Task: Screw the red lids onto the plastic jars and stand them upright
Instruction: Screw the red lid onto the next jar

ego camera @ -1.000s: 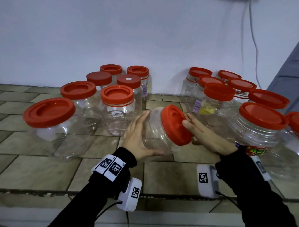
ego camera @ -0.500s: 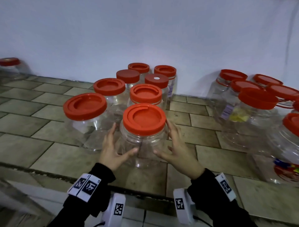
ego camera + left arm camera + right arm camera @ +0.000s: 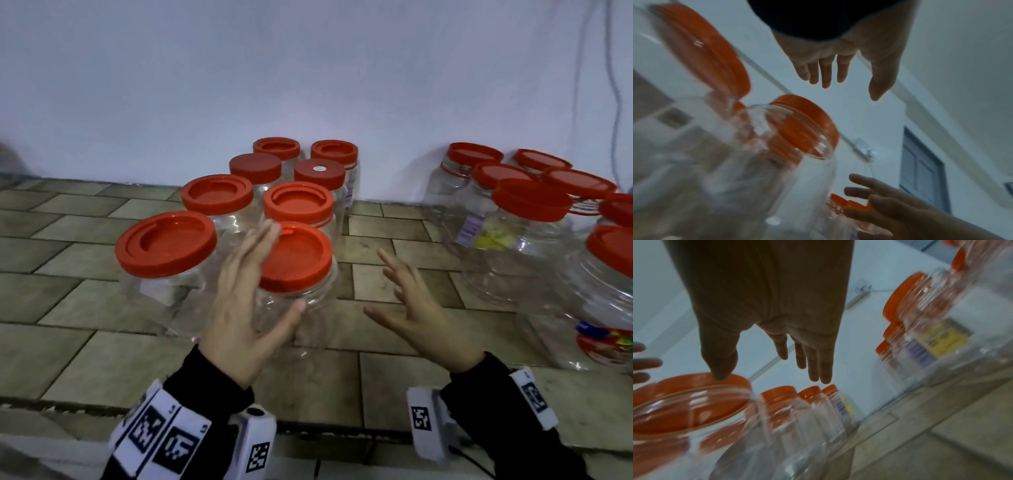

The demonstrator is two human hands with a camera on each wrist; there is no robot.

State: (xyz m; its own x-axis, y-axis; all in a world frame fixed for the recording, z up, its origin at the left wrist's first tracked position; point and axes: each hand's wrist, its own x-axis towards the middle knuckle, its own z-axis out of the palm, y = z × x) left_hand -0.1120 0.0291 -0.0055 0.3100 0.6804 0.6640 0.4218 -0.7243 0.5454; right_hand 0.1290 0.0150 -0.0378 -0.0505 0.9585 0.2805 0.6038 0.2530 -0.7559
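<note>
A clear plastic jar point(image 3: 305, 318) with a red lid point(image 3: 301, 257) screwed on stands upright on the tiled surface, at the front of the left cluster. My left hand point(image 3: 246, 294) hovers just left of and in front of it, fingers straight and holding nothing. In the left wrist view that hand point(image 3: 838, 73) is clear of the jar point(image 3: 789, 146). My right hand point(image 3: 411, 305) is spread a short way to the jar's right, apart from it. The right wrist view has the right hand point(image 3: 777, 353) empty above the jar point(image 3: 684, 402).
Several lidded jars point(image 3: 219, 195) stand behind and left of the front jar. Another cluster of lidded jars point(image 3: 527, 205) stands at the right by the white wall point(image 3: 308, 68). Bare tiles point(image 3: 387, 240) lie between the clusters. The ledge's front edge point(image 3: 325, 431) runs near my wrists.
A second ago I held the jar tilted, my right hand on its lid. It then stood upright between both hands. Now both hands have let go and drawn away from it.
</note>
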